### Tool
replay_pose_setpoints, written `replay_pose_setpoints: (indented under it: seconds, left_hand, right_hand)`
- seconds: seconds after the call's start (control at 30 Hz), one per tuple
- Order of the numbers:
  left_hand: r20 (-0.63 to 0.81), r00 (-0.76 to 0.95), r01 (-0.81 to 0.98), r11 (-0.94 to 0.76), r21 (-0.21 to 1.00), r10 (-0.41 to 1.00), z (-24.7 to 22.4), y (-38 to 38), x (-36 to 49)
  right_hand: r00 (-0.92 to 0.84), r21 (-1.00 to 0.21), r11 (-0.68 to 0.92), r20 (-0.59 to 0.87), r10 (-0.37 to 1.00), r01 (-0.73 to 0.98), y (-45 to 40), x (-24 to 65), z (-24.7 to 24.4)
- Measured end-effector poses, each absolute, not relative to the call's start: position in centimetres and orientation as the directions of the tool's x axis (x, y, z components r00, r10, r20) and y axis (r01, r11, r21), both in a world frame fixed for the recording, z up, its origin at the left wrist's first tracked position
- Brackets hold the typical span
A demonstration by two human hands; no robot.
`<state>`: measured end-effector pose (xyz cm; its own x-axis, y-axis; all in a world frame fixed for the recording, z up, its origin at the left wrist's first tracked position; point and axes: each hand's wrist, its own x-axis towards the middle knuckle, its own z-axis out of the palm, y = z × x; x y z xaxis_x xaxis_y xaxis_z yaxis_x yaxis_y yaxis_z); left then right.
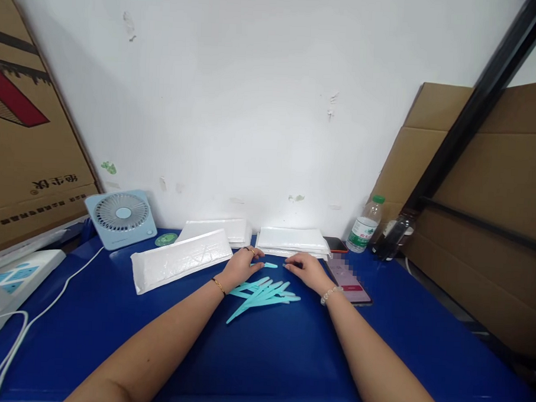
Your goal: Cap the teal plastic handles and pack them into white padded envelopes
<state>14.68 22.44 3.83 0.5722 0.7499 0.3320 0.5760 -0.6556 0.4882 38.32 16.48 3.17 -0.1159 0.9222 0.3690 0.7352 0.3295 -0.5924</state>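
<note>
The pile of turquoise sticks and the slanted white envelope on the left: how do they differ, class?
Colour: the turquoise sticks are blue-green; the white envelope is white and shiny.
Shape: the sticks are slim and tapering; the envelope is a broad rectangle.
Arrangement: the sticks cross over one another; the envelope is a single piece.
Shared: both are on the blue tabletop.

Bright, diffuse light, apparently from above, whitens the middle of the wall (254,117); the cardboard (495,187) at right is dimmer. Highlights mark the glossy envelope (181,259), and soft shadow lies on the table (288,356) between the forearms (168,333). Wide-angle distortion slants the box (26,143) at left. Blocky pixelation covers part of the phone (348,280). Detail at the fingers (297,258) is slightly soft.
</note>
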Motion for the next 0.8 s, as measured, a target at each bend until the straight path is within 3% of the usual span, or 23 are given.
replay_pose_setpoints:
  seconds: [0.07, 0.2, 0.27, 0.43, 0.57, 0.8]
  left_hand:
    - [0.274, 0.604, 0.589, -0.651, 0.479, 0.748, 4.5, 22.2, 14.1]
    - [-0.042, 0.746, 0.596, -0.639, 0.486, 0.664, 6.0, 21.4, 12.7]
    - [-0.117, 0.751, 0.602, -0.602, 0.525, 0.649, 6.3, 21.1, 12.5]
    - [-0.012, 0.739, 0.512, -0.550, 0.660, 0.673, 6.0, 20.9, 13.6]
    - [0.043, 0.722, 0.452, -0.518, 0.726, 0.691, 5.6, 21.5, 14.5]
    - [0.266, 0.572, 0.638, -0.625, 0.451, 0.776, 6.4, 21.6, 14.6]
  right_hand:
    - [-0.168, -0.528, 0.374, 0.397, 0.902, 0.762, 16.4, 38.0, 3.3]
    - [-0.217, -0.480, 0.388, 0.374, 0.902, 0.787, 15.9, 36.7, 3.6]
    - [-0.237, -0.472, 0.393, 0.356, 0.904, 0.789, 15.5, 36.0, 3.9]
    - [-0.337, -0.443, 0.457, 0.324, 0.884, 0.772, 14.8, 34.6, 4.6]
    - [-0.312, -0.450, 0.440, 0.331, 0.891, 0.777, 15.3, 35.6, 4.9]
    - [-0.101, -0.375, 0.251, 0.376, 0.921, 0.892, 15.6, 38.3, 4.8]
